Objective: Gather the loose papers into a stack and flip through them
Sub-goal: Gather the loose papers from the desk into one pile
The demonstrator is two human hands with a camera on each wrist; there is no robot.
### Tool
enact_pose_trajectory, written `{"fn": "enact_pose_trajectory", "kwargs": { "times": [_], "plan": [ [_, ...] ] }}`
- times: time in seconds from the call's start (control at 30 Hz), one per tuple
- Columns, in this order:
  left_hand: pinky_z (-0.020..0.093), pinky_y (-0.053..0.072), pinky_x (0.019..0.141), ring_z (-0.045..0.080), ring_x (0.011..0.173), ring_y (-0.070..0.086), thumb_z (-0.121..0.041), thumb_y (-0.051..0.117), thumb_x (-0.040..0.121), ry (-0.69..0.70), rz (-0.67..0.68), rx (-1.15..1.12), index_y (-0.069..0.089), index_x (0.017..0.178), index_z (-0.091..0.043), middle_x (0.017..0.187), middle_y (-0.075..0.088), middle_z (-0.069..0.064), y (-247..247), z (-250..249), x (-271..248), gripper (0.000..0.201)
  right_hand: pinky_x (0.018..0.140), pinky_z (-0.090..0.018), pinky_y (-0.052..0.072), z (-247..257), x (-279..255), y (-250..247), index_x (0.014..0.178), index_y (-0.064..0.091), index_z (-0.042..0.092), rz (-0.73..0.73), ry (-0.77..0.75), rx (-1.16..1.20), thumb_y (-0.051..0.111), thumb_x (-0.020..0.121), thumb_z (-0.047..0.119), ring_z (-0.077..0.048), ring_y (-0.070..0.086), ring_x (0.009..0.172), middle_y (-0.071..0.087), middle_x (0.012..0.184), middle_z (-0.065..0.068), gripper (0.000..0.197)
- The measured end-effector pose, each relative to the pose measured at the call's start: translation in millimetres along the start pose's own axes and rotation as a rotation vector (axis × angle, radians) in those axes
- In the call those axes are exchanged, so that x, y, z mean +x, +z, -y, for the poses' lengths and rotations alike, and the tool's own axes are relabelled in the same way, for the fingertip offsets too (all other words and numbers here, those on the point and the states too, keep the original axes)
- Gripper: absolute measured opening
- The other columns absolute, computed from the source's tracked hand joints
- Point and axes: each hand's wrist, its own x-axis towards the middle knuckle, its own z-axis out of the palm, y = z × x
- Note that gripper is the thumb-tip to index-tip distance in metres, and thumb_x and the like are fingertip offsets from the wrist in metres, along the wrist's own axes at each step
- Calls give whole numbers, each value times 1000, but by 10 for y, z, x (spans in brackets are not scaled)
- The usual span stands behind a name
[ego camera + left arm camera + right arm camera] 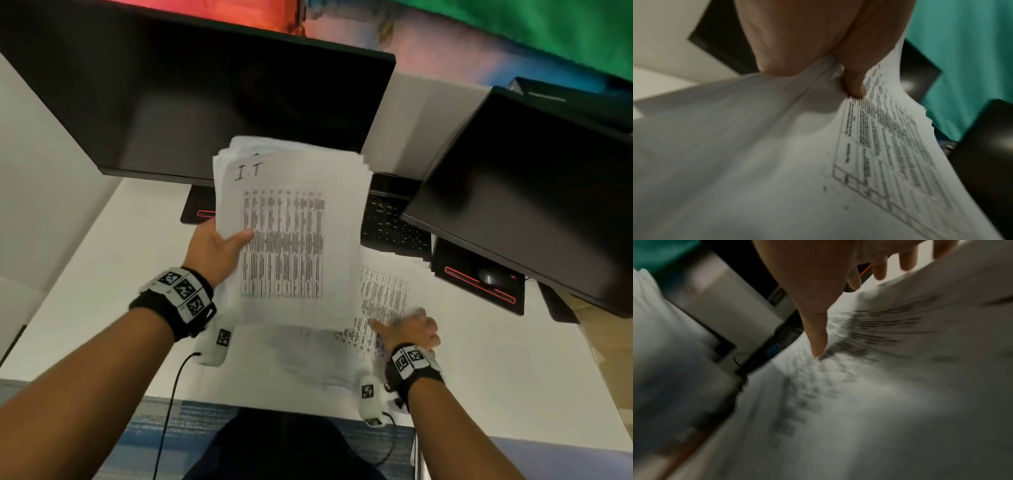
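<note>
Both hands are busy with paper. The left hand (214, 245) grips the stack of papers (291, 233) by its left edge, with the thumb on the top page and the fingers hidden behind. The stack is held up in the air above the tabletop (102, 260), tilted toward the person. Its top page has a printed table and the letters "I.T" written by hand near the top. The page edges do not line up and fan out a little at the top. In the left wrist view the thumb (854, 78) pinches the pages and they bend down from it.

The right hand (412, 330) is low, near the front edge of the tabletop. Its thumb sticks out and rests on a loose sheet (380, 308) that lies flat there. Its fingers are curled, and I cannot tell if they hold the sheet. More pale sheets lie under the raised stack.

Two dark monitors (212, 102) stand along the back edge. A black keyboard (394, 226) sits between them, and a mouse (489, 275) sits on the base of the right one.
</note>
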Motion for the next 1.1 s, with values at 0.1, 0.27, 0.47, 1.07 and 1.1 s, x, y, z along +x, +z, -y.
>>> {"fn": "enact_pose_trajectory", "kwargs": {
  "times": [0.1,0.27,0.47,1.07,1.1],
  "plan": [
    [26,50,61,15,70,60,-22,70,89,-246,51,109,67,113,-8,90,70,5,-11,301,-61,28,109,-57,30,-83,40,62,154,13,10,-20,-56,-77,77,63,68,-37,25,139,21,157,-14,126],
    [37,55,80,30,85,66,-24,72,87,-455,108,294,67,115,-2,94,71,12,63,867,-128,36,110,-50,39,19,175,-1,156,11,7,27,-43,111,86,66,47,-37,37,139,35,153,-18,123],
    [31,46,74,28,80,62,-25,71,88,-414,134,428,67,112,1,88,66,11,-11,971,-63,35,106,-42,46,106,248,-112,141,44,8,117,64,420,88,69,32,-35,55,125,52,141,-14,88],
    [27,46,66,19,72,62,-30,72,87,-391,228,401,67,108,-4,81,67,4,59,895,-97,34,76,-30,51,796,-753,-1940,98,67,19,-505,-724,351,67,91,20,-20,60,79,60,83,4,7],
    [27,47,67,20,72,63,-30,72,87,-391,239,403,67,107,-4,81,67,5,76,876,-107,33,79,-34,54,818,-763,-2030,100,67,20,-504,-736,390,69,90,22,-21,63,84,63,86,3,10]
  ]
}}
